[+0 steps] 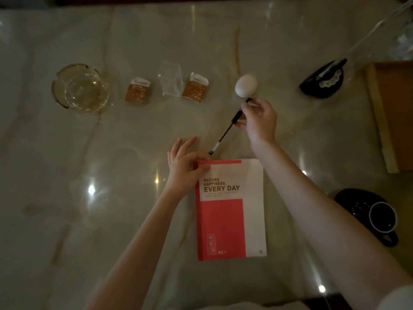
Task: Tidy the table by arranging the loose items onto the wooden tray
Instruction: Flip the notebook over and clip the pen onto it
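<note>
A red and white notebook (pixel 230 209) lies on the marble table in front of me. My left hand (pixel 185 166) pinches its top left corner with thumb and fingers. My right hand (pixel 259 119) holds a black pen (pixel 228 128) by its upper end, its tip pointing down-left toward the notebook. Just beyond the pen lies a white egg (pixel 245 85). The wooden tray (pixel 380 117) shows at the right edge.
A glass ashtray (pixel 81 88) sits at the far left. Two orange packets (pixel 137 92) (pixel 194 90) flank a clear wrapper (pixel 169 78). A dark dish (pixel 321 80) holds a pen near the tray. A dark cup on a saucer (pixel 382 217) stands at the near right.
</note>
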`<state>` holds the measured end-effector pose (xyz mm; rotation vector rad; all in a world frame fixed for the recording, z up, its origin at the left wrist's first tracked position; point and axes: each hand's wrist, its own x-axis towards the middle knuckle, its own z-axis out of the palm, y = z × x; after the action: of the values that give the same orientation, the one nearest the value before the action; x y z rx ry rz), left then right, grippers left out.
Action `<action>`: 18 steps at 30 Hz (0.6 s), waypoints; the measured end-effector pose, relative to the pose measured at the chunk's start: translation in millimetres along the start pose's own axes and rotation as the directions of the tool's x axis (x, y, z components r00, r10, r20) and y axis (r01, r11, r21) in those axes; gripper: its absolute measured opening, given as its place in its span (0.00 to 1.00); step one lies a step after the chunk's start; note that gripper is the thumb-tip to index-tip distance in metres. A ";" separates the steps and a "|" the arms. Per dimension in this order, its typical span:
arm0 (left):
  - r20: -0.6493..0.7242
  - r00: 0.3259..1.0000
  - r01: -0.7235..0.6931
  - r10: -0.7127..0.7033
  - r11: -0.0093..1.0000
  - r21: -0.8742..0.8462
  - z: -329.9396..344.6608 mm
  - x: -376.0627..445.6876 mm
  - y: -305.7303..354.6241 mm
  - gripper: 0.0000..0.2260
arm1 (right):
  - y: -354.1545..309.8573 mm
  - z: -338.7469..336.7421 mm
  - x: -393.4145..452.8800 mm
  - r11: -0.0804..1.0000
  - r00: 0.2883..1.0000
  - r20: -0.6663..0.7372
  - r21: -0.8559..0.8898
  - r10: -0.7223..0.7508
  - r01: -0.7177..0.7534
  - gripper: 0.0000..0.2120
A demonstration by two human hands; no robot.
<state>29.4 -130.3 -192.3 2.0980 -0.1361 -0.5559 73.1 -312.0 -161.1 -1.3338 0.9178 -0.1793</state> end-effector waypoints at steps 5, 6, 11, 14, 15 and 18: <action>0.014 0.999 0.029 -0.029 0.998 -0.059 -1.0 0.0 2.1 0.06 | 4.3 6.0 -6.1 0.989 0.987 0.159 -0.150 0.022 0.002 0.12; 0.014 0.999 0.033 -0.032 0.997 -0.072 -1.2 0.0 2.7 0.06 | 4.6 6.4 -8.4 0.984 0.980 0.196 -0.179 0.028 0.008 0.11; -0.007 0.999 0.036 -0.038 0.992 -0.124 -1.3 0.1 4.1 0.11 | 11.4 9.0 -16.8 0.954 0.941 0.337 -0.291 0.029 0.074 0.08; -0.014 0.999 0.048 -0.050 0.989 -0.141 -0.5 -0.2 4.4 0.11 | 15.4 9.0 -18.7 0.932 0.920 0.390 -0.346 0.037 0.109 0.10; -0.017 0.998 0.050 -0.052 0.989 -0.140 -0.2 0.0 4.3 0.11 | 16.8 9.0 -19.4 0.923 0.911 0.411 -0.365 0.041 0.123 0.10; -0.025 0.998 0.057 -0.061 0.989 -0.137 0.9 0.2 4.4 0.10 | 21.2 9.1 -22.1 0.890 0.880 0.471 -0.427 0.067 0.160 0.09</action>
<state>29.6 -133.5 -189.1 1.9813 -0.0185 -0.5545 56.7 -286.1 -169.8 -1.7353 0.5140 0.3438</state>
